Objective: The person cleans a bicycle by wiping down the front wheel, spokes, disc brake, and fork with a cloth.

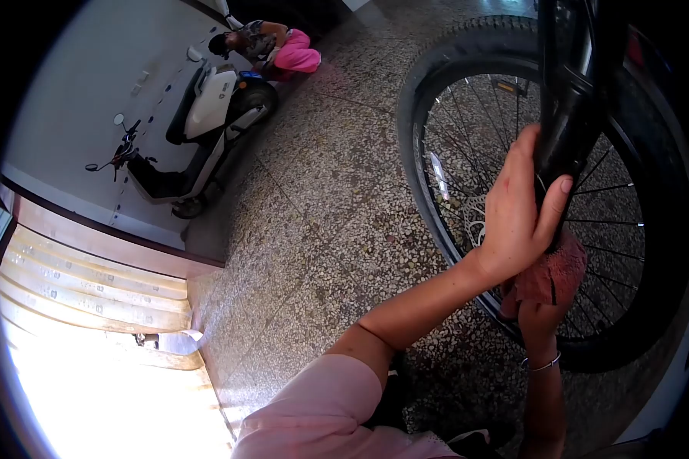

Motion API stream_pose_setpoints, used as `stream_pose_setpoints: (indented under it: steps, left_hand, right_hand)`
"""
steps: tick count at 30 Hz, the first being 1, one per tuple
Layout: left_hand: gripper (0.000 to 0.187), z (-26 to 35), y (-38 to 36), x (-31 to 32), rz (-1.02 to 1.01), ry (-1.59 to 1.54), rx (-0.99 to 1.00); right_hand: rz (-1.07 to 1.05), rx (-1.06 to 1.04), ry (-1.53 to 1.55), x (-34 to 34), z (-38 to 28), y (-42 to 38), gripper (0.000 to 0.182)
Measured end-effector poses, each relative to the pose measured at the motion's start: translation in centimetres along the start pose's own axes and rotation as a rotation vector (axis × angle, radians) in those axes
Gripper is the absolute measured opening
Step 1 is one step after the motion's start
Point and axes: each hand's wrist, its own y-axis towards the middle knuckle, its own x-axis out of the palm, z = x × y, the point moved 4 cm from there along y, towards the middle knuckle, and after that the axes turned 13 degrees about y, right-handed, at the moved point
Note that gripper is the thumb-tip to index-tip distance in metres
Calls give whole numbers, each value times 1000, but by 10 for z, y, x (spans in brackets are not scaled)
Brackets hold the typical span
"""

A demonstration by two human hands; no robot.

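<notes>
My left hand (513, 218) is wrapped round the lower part of a black bicycle fork (570, 115), its thumb lying on the right side. Just below it, my right hand (541, 315) holds a reddish cloth (555, 271) near the lower end of the fork. The cloth covers most of its fingers. Behind both hands stands the spoked wheel with its black tyre (415, 122). A brake disc (475, 218) shows to the left of my left hand, partly hidden by it.
A white scooter (210, 103) stands by the wall at the upper left. Beyond it another person (279, 53) in pink trousers crouches. A yellowish curtain (92, 279) hangs at a bright doorway on the left. The floor (321, 206) is speckled stone.
</notes>
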Motion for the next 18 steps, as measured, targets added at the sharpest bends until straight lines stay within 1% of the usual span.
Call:
stream_pose_setpoints:
  steps: [6, 18]
  left_hand:
    - [61, 1, 0, -1, -7, 6, -1]
    - [62, -2, -1, 0, -31, 2, 1]
  right_hand:
    - [23, -22, 1, 1, -4, 3, 42]
    - [0, 2, -2, 0, -2, 2, 44]
